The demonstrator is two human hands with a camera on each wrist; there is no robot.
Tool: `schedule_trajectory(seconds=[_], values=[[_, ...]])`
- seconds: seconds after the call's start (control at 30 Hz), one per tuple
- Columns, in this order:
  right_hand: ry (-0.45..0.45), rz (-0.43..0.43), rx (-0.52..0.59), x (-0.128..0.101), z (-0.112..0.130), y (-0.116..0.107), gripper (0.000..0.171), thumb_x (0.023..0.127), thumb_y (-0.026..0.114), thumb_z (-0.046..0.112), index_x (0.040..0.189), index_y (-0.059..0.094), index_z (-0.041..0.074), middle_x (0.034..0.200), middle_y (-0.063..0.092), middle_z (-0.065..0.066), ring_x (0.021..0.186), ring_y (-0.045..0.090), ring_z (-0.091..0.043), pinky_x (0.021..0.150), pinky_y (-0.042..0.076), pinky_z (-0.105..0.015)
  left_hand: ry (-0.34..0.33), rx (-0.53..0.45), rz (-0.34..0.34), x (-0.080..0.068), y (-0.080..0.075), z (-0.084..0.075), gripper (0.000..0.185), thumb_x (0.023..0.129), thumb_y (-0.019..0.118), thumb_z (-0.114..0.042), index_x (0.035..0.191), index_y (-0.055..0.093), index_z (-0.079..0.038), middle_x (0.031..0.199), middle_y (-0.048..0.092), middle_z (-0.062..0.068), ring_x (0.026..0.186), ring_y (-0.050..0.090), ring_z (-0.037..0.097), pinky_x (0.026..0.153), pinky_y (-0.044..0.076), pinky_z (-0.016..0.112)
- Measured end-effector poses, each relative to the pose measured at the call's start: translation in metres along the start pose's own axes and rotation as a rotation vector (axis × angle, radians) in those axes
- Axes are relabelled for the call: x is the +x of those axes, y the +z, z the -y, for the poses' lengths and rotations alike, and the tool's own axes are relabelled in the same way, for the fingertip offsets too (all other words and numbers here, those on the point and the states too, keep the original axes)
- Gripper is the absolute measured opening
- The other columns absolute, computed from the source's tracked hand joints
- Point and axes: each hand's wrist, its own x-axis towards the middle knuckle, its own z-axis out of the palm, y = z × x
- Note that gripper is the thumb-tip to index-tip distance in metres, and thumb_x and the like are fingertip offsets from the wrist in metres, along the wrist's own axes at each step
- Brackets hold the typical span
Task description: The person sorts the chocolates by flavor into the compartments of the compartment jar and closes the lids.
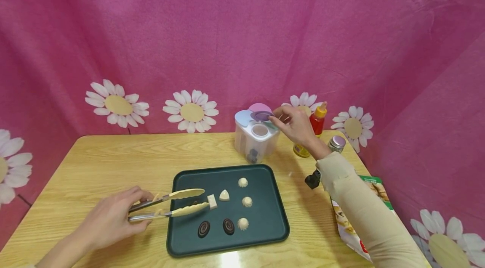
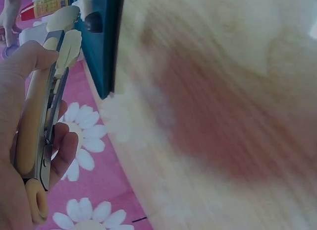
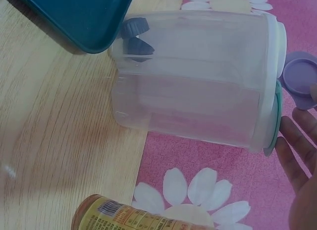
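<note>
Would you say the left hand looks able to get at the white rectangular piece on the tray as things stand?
Probably yes: the left hand holds tongs whose parted tips reach over the tray, close to the white rectangular piece, with nothing visible between.

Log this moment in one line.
left hand: holds tongs, tips over tray; right hand: pinches purple lid; container: partly open, dark pieces inside; tray: white pieces, brown pieces

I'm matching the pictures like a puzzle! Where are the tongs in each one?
Head: the tongs are lower left, in the left hand.
Left wrist: the tongs run up the left side.
Right wrist: not in it.
Shared landmark: the dark green tray, in all three.
</note>
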Motion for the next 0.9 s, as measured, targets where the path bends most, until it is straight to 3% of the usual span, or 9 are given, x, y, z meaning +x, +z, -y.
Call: schedule_trajectory(seconds=[0.27, 0.7, 0.9], values=[[-0.002, 0.004, -0.001, 0.0, -0.001, 0.0, 0.014, 0.094, 0.079, 0.013, 0.102, 0.075, 0.002, 0.094, 0.079, -0.014, 0.079, 0.075, -0.026, 0.071, 0.063, -0.037, -0.02, 0.023, -0.014, -0.01, 0.008, 0.005, 0.044, 0.07, 0.095, -0.036, 0.107, 0.072, -0.029, 0.089, 0.06, -0.02, 0.071, 0.045, -0.003, 0.06, 0.039, 0.021], [-0.001, 0.006, 0.001, 0.001, -0.001, 0.0, 0.015, 0.094, 0.08, 0.013, 0.102, 0.075, 0.001, 0.094, 0.079, -0.015, 0.079, 0.075, -0.027, 0.071, 0.063, -0.039, -0.11, 0.039, 0.133, -0.011, 0.011, 0.009, 0.046, 0.073, 0.093, -0.042, 0.112, 0.072, -0.027, 0.092, 0.061, -0.017, 0.076, 0.048, 0.0, 0.063, 0.04, 0.023], [0.001, 0.003, -0.006, 0.0, -0.001, 0.0, 0.015, 0.094, 0.079, 0.014, 0.103, 0.076, 0.002, 0.094, 0.079, -0.014, 0.079, 0.075, -0.026, 0.071, 0.062, -0.034, -0.095, 0.037, 0.115, -0.012, 0.011, 0.008, 0.044, 0.074, 0.092, -0.04, 0.111, 0.072, -0.028, 0.088, 0.058, -0.018, 0.073, 0.046, -0.001, 0.062, 0.038, 0.021]])
